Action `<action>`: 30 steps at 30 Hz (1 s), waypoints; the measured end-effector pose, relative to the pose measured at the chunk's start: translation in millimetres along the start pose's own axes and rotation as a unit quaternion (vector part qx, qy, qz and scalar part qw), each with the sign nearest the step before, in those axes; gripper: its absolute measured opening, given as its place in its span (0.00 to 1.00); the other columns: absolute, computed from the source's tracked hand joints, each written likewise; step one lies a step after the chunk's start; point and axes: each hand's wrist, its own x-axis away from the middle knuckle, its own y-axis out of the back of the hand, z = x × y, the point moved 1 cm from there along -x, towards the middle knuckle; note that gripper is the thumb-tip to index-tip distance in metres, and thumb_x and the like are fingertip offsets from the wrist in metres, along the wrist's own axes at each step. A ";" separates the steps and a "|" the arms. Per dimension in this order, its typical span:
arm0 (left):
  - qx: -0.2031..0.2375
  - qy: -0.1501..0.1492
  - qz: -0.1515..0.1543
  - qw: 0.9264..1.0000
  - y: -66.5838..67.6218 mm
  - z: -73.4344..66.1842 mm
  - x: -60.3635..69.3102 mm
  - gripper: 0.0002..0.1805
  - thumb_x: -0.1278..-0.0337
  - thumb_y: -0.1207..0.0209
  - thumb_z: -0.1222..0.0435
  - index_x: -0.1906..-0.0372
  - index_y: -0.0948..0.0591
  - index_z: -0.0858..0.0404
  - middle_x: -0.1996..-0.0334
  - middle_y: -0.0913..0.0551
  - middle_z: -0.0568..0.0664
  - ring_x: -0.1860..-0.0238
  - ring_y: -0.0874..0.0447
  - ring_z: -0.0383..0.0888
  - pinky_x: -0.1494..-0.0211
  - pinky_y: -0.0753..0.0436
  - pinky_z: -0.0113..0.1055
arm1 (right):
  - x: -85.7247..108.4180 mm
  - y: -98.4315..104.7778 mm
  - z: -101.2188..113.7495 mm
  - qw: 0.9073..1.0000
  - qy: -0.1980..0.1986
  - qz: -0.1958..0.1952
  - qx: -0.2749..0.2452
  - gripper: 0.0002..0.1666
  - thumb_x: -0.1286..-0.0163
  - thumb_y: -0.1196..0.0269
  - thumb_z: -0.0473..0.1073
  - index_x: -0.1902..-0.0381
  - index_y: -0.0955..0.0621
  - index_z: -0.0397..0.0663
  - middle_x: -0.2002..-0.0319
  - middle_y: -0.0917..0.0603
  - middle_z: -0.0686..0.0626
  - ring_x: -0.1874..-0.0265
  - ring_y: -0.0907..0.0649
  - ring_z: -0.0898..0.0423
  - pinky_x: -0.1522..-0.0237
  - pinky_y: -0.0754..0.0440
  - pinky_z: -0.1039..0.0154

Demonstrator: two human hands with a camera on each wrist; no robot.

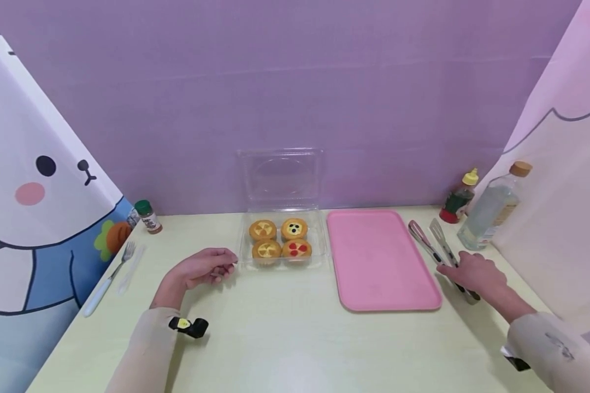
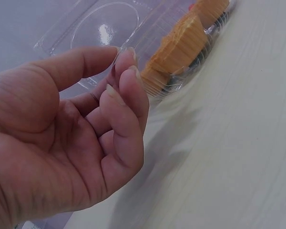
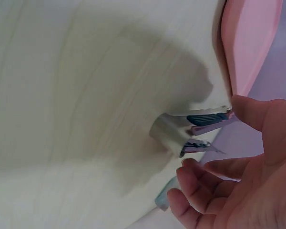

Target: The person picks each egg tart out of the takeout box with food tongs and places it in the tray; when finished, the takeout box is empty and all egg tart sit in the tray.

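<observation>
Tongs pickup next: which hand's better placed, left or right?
Right, most likely. The right hand is already at the tongs, thumb and fingers apart. The left hand is by the clear container, with the pink tray between it and the tongs.

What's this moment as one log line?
left hand: by box, contact unclear | right hand: at tongs, loosely curled | box: lid up, four tarts inside | tray: between box and tongs

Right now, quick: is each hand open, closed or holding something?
Left hand: fingers loosely curled beside the clear container; whether it pinches the edge cannot be told.
Right hand: open at the tongs, thumb and fingers apart.
</observation>
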 end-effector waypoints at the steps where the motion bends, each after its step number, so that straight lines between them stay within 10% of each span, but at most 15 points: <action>1: 0.000 0.000 0.001 1.000 0.0 -0.1 -0.4 0.19 0.27 0.44 0.56 0.50 0.27 0.70 0.68 0.21 0.44 0.70 0.25 0.37 0.69 0.25 0.28 | -1.1 -0.7 -1.2 1.000 -0.003 0.004 -0.005 0.43 0.33 0.44 0.70 0.53 0.29 0.30 0.67 0.23 0.35 0.72 0.22 0.44 0.76 0.27 0.53; 30: -0.005 0.010 -0.003 1.000 0.5 -0.3 -1.2 0.20 0.28 0.44 0.55 0.49 0.27 0.69 0.69 0.20 0.45 0.69 0.25 0.38 0.68 0.24 0.29 | -14.7 -12.5 -7.7 0.998 -0.013 0.004 -0.055 0.27 0.31 0.46 0.61 0.63 0.29 0.39 0.73 0.23 0.42 0.75 0.23 0.49 0.75 0.31 0.55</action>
